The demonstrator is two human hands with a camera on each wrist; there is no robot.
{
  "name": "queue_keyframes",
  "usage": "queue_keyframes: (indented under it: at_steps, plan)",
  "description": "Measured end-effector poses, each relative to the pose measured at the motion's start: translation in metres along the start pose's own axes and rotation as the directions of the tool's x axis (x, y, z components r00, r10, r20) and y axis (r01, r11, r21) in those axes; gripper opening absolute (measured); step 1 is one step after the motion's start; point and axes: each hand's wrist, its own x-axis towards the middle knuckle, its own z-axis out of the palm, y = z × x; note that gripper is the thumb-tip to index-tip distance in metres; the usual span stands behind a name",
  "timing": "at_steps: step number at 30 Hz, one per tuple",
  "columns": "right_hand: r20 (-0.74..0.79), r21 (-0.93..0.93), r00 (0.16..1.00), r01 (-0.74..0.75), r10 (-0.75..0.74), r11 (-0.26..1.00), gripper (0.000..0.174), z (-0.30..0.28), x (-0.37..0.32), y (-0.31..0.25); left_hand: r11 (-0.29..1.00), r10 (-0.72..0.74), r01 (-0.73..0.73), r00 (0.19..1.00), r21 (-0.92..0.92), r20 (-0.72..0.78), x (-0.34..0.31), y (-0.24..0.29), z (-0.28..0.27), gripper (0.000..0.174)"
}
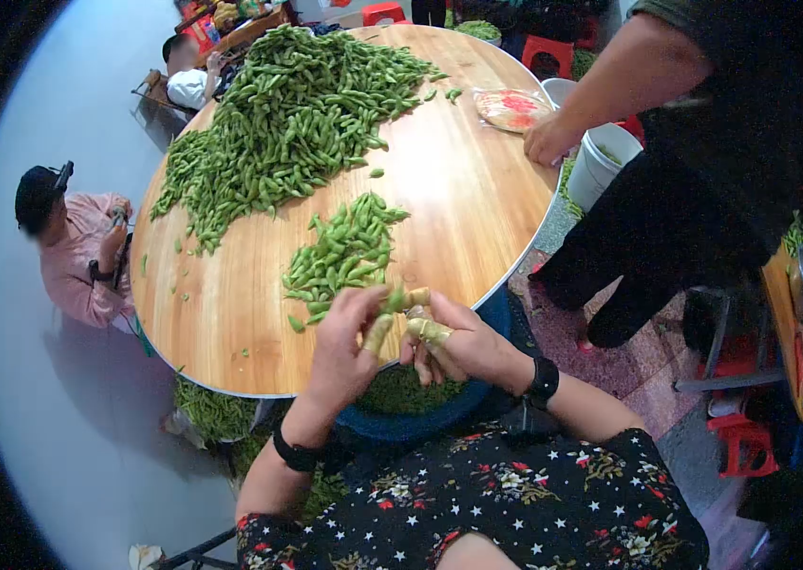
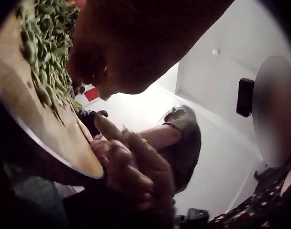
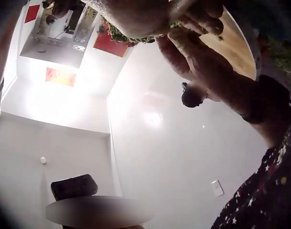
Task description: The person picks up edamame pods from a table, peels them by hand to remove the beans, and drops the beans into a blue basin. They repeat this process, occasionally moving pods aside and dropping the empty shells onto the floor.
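Over the near edge of the round wooden table point(image 1: 458, 218), my left hand point(image 1: 337, 347) pinches a green soybean pod point(image 1: 395, 300) at its fingertips. My right hand point(image 1: 472, 344) meets it from the other side, its curled fingers at the pod's end. Yellowish tape wraps several fingers and thumbs. Just beyond the hands lies a small heap of soybean pods point(image 1: 344, 249). A much larger mound of pods point(image 1: 297, 119) covers the far left of the table. Both wrist views show the hands close together and dark, with the pod largely hidden there.
A blue basin point(image 1: 392, 425) with green contents stands under the near edge. At the right, a standing person rests a hand point(image 1: 548, 140) by a flat plastic-wrapped packet point(image 1: 513, 109). White buckets point(image 1: 601, 166) stand beside the table. Another person point(image 1: 83, 247) sits at the left.
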Motion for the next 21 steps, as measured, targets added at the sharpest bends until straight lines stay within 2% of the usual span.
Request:
queue_keyframes:
  at_steps: [3,5,7,9,10,12,13,16,18,19,21]
  plan:
    - [-0.016,0.019,0.998,0.062,-0.062,0.998,0.028,0.002,0.005,0.005,0.999,0.043,-0.043,0.998,-0.026,-0.035,-0.01,-0.004,0.01,0.034]
    - [-0.012,0.052,0.996,0.084,-0.084,0.995,0.028,0.002,0.008,0.011,0.999,-0.021,0.019,0.998,-0.031,-0.052,-0.014,-0.001,0.011,0.034]
    - [-0.012,0.033,0.998,0.066,-0.066,0.997,0.028,0.007,0.003,0.003,0.998,-0.014,0.011,0.998,-0.054,-0.067,-0.014,0.0,0.012,0.035]
    - [-0.012,0.01,0.999,0.051,-0.051,0.999,0.028,0.011,0.001,-0.004,0.994,0.093,-0.099,0.99,-0.055,-0.102,-0.015,-0.005,0.012,0.034]
    - [-0.011,-0.006,0.998,0.054,-0.054,0.999,0.028,0.011,0.0,-0.004,0.994,0.092,-0.098,0.99,-0.056,-0.103,-0.017,-0.005,0.011,0.034]
    - [-0.012,-0.024,0.999,0.052,-0.053,0.998,0.028,0.014,-0.002,-0.007,0.967,-0.09,0.077,0.995,-0.242,-0.043,-0.02,-0.003,0.011,0.035]
    - [0.003,0.01,0.999,0.052,-0.052,0.999,0.028,0.016,-0.004,-0.009,0.966,-0.089,0.076,0.995,-0.245,-0.042,-0.021,-0.003,0.01,0.035]
    - [0.023,0.037,0.998,0.055,-0.055,0.998,0.028,0.015,-0.002,-0.006,0.982,-0.021,0.008,0.998,-0.187,-0.065,-0.02,0.0,0.008,0.038]
    - [0.033,0.023,0.998,0.045,-0.046,0.999,0.029,0.016,-0.005,-0.007,0.994,0.106,-0.106,0.988,0.005,-0.113,-0.022,0.006,0.006,0.039]
    - [0.026,0.018,0.999,0.046,-0.046,0.999,0.029,0.017,-0.007,-0.009,0.994,0.11,-0.111,0.987,-0.001,-0.113,-0.025,0.01,0.005,0.039]
    - [0.08,0.029,0.997,-0.001,-0.001,1.0,0.029,0.021,-0.013,-0.01,0.964,0.224,-0.207,0.97,0.166,-0.097,-0.035,0.018,0.003,0.041]
